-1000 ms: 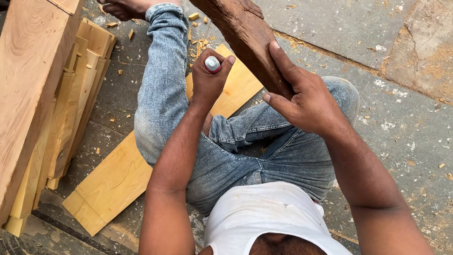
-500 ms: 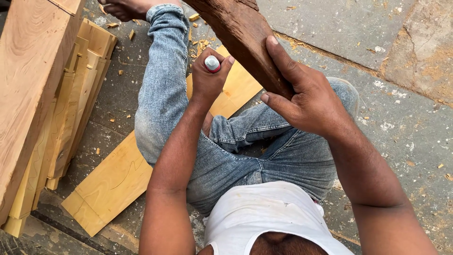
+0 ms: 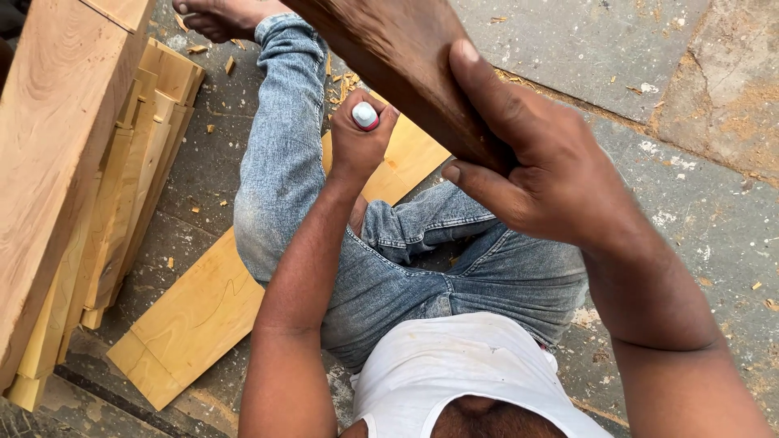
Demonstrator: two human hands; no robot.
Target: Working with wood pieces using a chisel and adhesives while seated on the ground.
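A dark wood piece (image 3: 398,65) is being held in the right hand (image 3: 544,174) grip; a capped tool (image 3: 365,116) is being clenched in the left hand (image 3: 357,146) just beside it. A slip could be caused by the one-handed hold.

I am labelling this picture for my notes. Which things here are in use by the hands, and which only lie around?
In use:
- dark wood piece, gripped by the right hand
- small white-capped tool, in the left hand

Lying around:
- pale plank under the legs
- stacked boards at the left
- wood chips on the stone floor
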